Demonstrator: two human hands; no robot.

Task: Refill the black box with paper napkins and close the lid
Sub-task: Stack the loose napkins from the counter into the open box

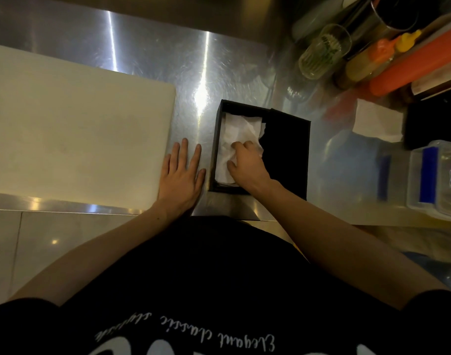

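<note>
A black box (217,129) stands open on the steel counter, near its front edge. White paper napkins (238,131) lie crumpled inside it. A black lid (286,149) covers the box's right part. My right hand (245,163) reaches into the box and its fingers close on the napkins. My left hand (181,175) rests flat on the counter just left of the box, fingers spread, holding nothing.
A large white cutting board (73,129) fills the counter's left side. Sauce bottles (408,65) and a glass jar (324,51) crowd the back right. A white napkin stack (376,121) and a clear plastic container (439,180) sit at right.
</note>
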